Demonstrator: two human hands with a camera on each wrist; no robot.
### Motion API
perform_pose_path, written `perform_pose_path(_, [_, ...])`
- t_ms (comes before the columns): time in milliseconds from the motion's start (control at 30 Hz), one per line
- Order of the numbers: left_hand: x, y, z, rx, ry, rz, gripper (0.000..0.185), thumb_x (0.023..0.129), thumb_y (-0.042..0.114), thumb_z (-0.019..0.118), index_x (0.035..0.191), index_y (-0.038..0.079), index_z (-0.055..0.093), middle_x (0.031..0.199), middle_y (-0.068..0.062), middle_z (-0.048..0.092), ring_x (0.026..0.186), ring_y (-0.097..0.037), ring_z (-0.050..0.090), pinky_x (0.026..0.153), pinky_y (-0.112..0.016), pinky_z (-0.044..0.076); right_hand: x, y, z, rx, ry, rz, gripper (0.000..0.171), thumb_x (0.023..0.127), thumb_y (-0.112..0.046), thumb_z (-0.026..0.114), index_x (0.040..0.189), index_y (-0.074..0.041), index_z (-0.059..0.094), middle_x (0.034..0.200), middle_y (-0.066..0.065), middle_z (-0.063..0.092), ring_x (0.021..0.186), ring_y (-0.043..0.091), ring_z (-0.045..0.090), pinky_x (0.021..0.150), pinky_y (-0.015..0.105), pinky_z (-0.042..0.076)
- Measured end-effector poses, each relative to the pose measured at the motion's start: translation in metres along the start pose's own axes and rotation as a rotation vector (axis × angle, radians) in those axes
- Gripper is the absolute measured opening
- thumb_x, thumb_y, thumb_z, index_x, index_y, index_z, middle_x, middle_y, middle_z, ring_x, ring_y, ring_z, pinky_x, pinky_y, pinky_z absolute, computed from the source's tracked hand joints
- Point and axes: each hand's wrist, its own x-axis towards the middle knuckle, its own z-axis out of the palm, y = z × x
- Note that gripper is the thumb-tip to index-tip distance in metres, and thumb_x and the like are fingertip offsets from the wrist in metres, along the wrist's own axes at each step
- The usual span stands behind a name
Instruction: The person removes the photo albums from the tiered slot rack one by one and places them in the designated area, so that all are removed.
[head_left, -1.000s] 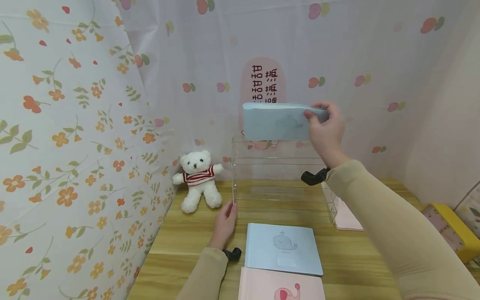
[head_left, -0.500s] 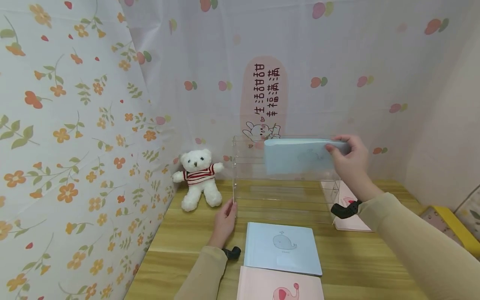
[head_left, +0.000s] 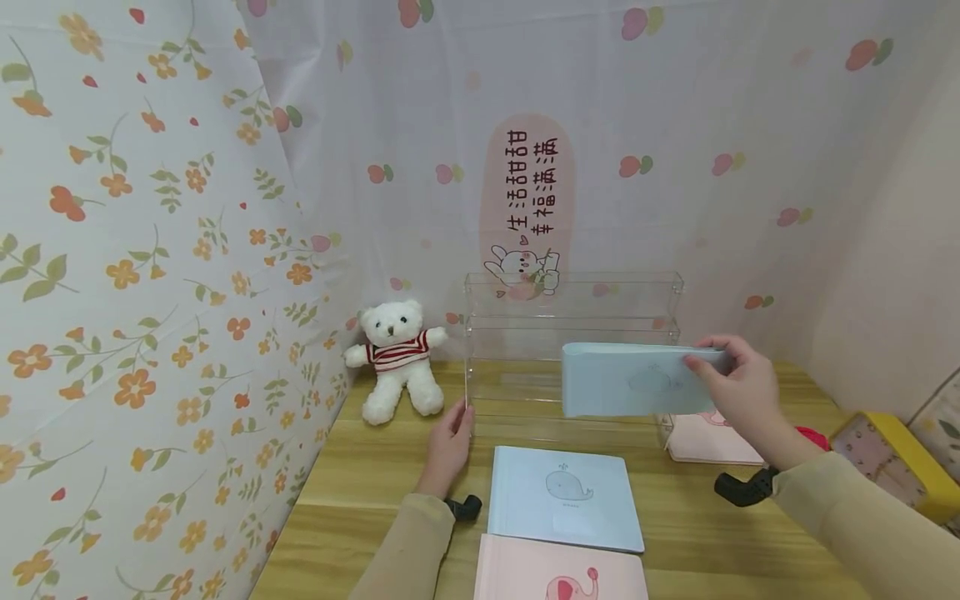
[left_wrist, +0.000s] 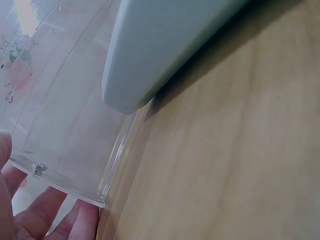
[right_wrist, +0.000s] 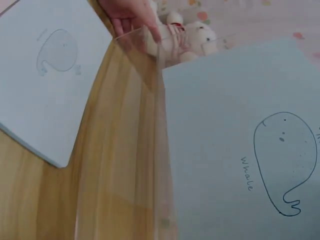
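Observation:
In the head view, my right hand [head_left: 742, 387] pinches the right end of a light blue notebook [head_left: 600, 382] with a whale drawing. It is held over the right part of a clear acrylic rack [head_left: 517, 340]; whether it sits inside a tier I cannot tell. The right wrist view shows its whale cover [right_wrist: 215, 150] close beside a clear panel. My left hand [head_left: 447, 450] grips the rack's left side panel, fingers behind the edge in the left wrist view. In front of the rack lie another blue whale notebook [head_left: 525, 492] and a pink elephant notebook [head_left: 517, 575].
A white teddy bear [head_left: 395, 358] in a striped shirt sits left of the rack. Pink notebooks [head_left: 712, 446] lie at the rack's right foot. A yellow-edged box [head_left: 911, 462] stands at the far right. Patterned cloth [head_left: 600, 100] hangs behind the wooden table [head_left: 360, 475].
My right hand has brought the blue notebook down and to the right, from above the rack to its lower right part. My left hand has stayed on the side panel.

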Motion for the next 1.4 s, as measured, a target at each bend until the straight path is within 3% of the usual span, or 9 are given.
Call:
perform_pose_path(133, [0.002, -0.010, 0.001, 0.020, 0.018, 0.052, 0.056, 0.112, 0.051, 0.060, 0.146, 0.008, 0.071, 0.128, -0.018, 0.081, 0.112, -0.026, 0.079, 0.092, -0.042, 0.065, -0.011, 0.018, -0.013, -0.025, -0.043, 0.022, 0.031, 0.103, -0.026, 0.081, 0.121, -0.003, 0.069, 0.101, -0.033, 0.057, 0.086, -0.002, 0.056, 0.067, 0.011, 0.050])
perform_pose_path(367, [-0.002, 0.009, -0.002, -0.019, -0.014, -0.011, 0.060, 0.112, 0.053, 0.059, 0.149, 0.006, 0.068, 0.136, -0.021, 0.078, 0.125, -0.037, 0.074, 0.106, -0.060, 0.060, -0.024, 0.058, -0.038, -0.096, -0.133, 0.039, 0.028, 0.107, -0.032, 0.076, 0.120, -0.009, 0.067, 0.097, -0.023, 0.059, 0.080, 0.004, 0.051, 0.059, 0.021, 0.045])
perform_pose_path(467, [-0.002, 0.005, -0.001, -0.003, -0.004, 0.015, 0.057, 0.113, 0.050, 0.059, 0.149, 0.007, 0.069, 0.134, -0.019, 0.079, 0.122, -0.032, 0.076, 0.104, -0.054, 0.062, -0.030, 0.075, -0.050, -0.100, -0.164, 0.056, 0.024, 0.107, -0.030, 0.076, 0.118, -0.011, 0.068, 0.092, -0.020, 0.058, 0.073, 0.009, 0.048, 0.051, 0.030, 0.039])
perform_pose_path(800, [-0.002, 0.010, 0.000, -0.013, -0.019, -0.083, 0.050, 0.113, 0.041, 0.063, 0.151, 0.009, 0.067, 0.141, -0.016, 0.076, 0.131, -0.034, 0.072, 0.113, -0.057, 0.057, -0.042, 0.102, -0.073, -0.149, -0.234, 0.154, 0.036, 0.108, -0.032, 0.073, 0.124, 0.000, 0.065, 0.094, -0.033, 0.058, 0.077, 0.004, 0.052, 0.059, 0.025, 0.046])
perform_pose_path(900, [-0.003, 0.010, 0.000, -0.008, -0.020, -0.087, 0.050, 0.114, 0.040, 0.062, 0.151, 0.008, 0.067, 0.142, -0.016, 0.076, 0.132, -0.035, 0.072, 0.113, -0.057, 0.057, -0.041, 0.104, -0.076, -0.183, -0.266, 0.171, 0.040, 0.109, -0.033, 0.073, 0.128, 0.002, 0.064, 0.099, -0.024, 0.064, 0.078, 0.000, 0.053, 0.061, 0.023, 0.047])
perform_pose_path(1000, [-0.002, 0.007, 0.001, 0.005, -0.014, -0.088, 0.051, 0.113, 0.044, 0.062, 0.150, 0.010, 0.068, 0.140, -0.014, 0.077, 0.130, -0.033, 0.073, 0.111, -0.052, 0.059, -0.037, 0.106, -0.081, -0.247, -0.314, 0.157, 0.042, 0.108, -0.032, 0.074, 0.130, 0.004, 0.065, 0.109, 0.001, 0.075, 0.081, -0.004, 0.053, 0.066, 0.021, 0.049])
perform_pose_path(1133, [-0.002, 0.008, 0.001, 0.001, -0.018, -0.098, 0.049, 0.114, 0.043, 0.061, 0.150, 0.011, 0.068, 0.140, -0.014, 0.077, 0.130, -0.033, 0.072, 0.111, -0.052, 0.059, -0.028, 0.109, -0.088, -0.350, -0.381, 0.074, 0.040, 0.103, -0.029, 0.081, 0.128, 0.001, 0.071, 0.124, 0.029, 0.074, 0.089, -0.010, 0.054, 0.069, 0.021, 0.052])
perform_pose_path(1300, [-0.003, 0.011, 0.000, -0.001, -0.020, -0.102, 0.046, 0.115, 0.036, 0.061, 0.151, 0.009, 0.067, 0.141, -0.015, 0.077, 0.131, -0.033, 0.072, 0.112, -0.056, 0.058, -0.022, 0.113, -0.089, -0.382, -0.413, -0.013, 0.038, 0.096, -0.023, 0.087, 0.128, -0.005, 0.077, 0.131, 0.030, 0.074, 0.093, -0.024, 0.047, 0.071, 0.019, 0.054])
perform_pose_path(1400, [-0.003, 0.010, -0.001, 0.012, -0.020, -0.097, 0.048, 0.114, 0.040, 0.061, 0.151, 0.010, 0.067, 0.140, -0.014, 0.077, 0.130, -0.033, 0.072, 0.111, -0.056, 0.058, -0.019, 0.113, -0.090, -0.395, -0.444, -0.008, 0.039, 0.097, -0.025, 0.087, 0.131, -0.008, 0.077, 0.134, 0.029, 0.074, 0.102, -0.002, 0.066, 0.076, 0.025, 0.057])
